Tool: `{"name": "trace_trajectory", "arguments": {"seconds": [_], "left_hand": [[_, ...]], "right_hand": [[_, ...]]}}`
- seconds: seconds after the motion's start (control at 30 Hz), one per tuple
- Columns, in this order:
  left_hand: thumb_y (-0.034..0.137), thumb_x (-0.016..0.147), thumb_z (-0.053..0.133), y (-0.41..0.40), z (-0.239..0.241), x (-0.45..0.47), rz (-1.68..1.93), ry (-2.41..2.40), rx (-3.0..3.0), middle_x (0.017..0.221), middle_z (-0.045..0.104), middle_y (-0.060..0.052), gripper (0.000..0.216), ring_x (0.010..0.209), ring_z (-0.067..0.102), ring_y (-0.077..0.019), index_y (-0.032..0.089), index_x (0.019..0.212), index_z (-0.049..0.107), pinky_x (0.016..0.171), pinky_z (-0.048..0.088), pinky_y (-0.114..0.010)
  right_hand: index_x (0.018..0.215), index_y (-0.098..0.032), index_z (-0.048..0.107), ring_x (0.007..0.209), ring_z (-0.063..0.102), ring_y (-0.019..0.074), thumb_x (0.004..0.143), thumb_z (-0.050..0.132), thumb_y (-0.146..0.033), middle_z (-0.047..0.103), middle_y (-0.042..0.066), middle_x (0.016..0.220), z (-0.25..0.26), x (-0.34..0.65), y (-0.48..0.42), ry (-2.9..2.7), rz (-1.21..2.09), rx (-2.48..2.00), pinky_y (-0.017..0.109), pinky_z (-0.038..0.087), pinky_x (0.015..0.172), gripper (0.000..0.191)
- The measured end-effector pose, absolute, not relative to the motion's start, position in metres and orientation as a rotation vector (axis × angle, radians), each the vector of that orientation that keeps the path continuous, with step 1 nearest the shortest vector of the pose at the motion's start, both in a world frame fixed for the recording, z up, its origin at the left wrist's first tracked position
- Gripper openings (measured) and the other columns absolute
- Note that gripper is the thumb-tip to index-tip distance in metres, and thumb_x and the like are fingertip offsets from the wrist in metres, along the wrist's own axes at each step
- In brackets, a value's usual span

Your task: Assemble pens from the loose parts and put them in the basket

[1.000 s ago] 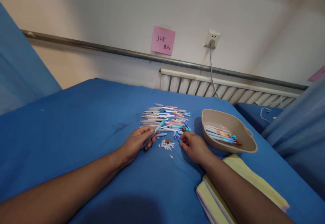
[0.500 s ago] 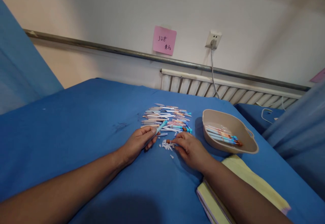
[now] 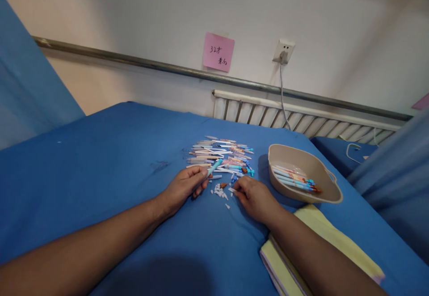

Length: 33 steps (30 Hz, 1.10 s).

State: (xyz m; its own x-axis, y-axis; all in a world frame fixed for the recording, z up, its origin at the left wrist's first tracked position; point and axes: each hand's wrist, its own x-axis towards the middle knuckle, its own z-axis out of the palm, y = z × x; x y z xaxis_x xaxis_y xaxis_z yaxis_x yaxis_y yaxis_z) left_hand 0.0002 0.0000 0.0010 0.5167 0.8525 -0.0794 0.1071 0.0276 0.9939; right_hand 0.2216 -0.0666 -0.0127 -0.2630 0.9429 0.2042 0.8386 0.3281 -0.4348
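My left hand is closed round a light-blue pen barrel, tilted up to the right. Just right of the small white tips, my right hand pinches a small white pen tip between thumb and fingers. The loose white tips lie in a little heap between both hands, with a brown piece at its upper edge. Beyond the hands, rows of pen parts in pale, pink and blue colours are spread on the blue cloth. Blue and brown small pieces sit at their right end.
A beige basket holding several assembled-looking pens stands at the right. The folded yellow cloth lies under my right forearm. Behind the blue-covered table are a radiator, a metal rail and a plugged-in socket.
My right hand has shifted slightly right, away from the heap of tips, and a white tip now shows in its fingers. My left hand keeps its hold on the pen barrel.
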Motion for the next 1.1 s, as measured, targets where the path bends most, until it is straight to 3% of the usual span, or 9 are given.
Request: {"name": "trace_trajectory", "arguments": {"seconds": [0.33, 0.7, 0.93, 1.1], "left_hand": [[0.044, 0.086, 0.047, 0.0, 0.002, 0.002, 0.714, 0.899, 1.439, 0.063, 0.052, 0.003, 0.031, 0.044, 0.039, -0.0063, 0.015, 0.082, 0.056, 0.041, 0.032, -0.018], [0.043, 0.086, 0.047, -0.002, 0.005, 0.002, 0.713, 0.896, 1.455, 0.065, 0.053, 0.002, 0.03, 0.045, 0.04, -0.0068, 0.015, 0.083, 0.056, 0.042, 0.033, -0.018], [0.045, 0.085, 0.048, -0.003, 0.004, 0.001, 0.722, 0.905, 1.45, 0.064, 0.053, 0.003, 0.031, 0.046, 0.04, -0.0066, 0.015, 0.084, 0.057, 0.043, 0.032, -0.019], [0.046, 0.084, 0.049, -0.003, 0.005, 0.002, 0.666, 0.914, 1.486, 0.061, 0.052, 0.002, 0.034, 0.046, 0.04, -0.0066, 0.014, 0.079, 0.057, 0.043, 0.031, -0.018]], "right_hand": [[0.099, -0.021, 0.062, 0.092, 0.055, 0.0173, 0.09, 0.044, -0.026, 0.06, 0.006, 0.094, -0.005, 0.218, -0.068, -2.321, 0.309, -1.589, 0.027, 0.041, 0.082, 0.02], [0.095, -0.018, 0.059, 0.085, 0.056, 0.0199, 0.091, 0.04, -0.02, 0.061, 0.009, 0.09, -0.002, 0.213, -0.069, -2.4, 0.12, -1.687, 0.029, 0.041, 0.074, 0.02], [0.098, -0.018, 0.057, 0.089, 0.057, 0.0188, 0.087, 0.045, -0.016, 0.061, 0.009, 0.093, -0.009, 0.217, -0.065, -2.27, 0.291, -1.675, 0.028, 0.041, 0.078, 0.016], [0.092, -0.018, 0.056, 0.082, 0.058, 0.017, 0.086, 0.048, -0.02, 0.063, 0.006, 0.089, -0.013, 0.22, -0.063, -2.089, 0.404, -1.589, 0.027, 0.042, 0.075, 0.01]]}}
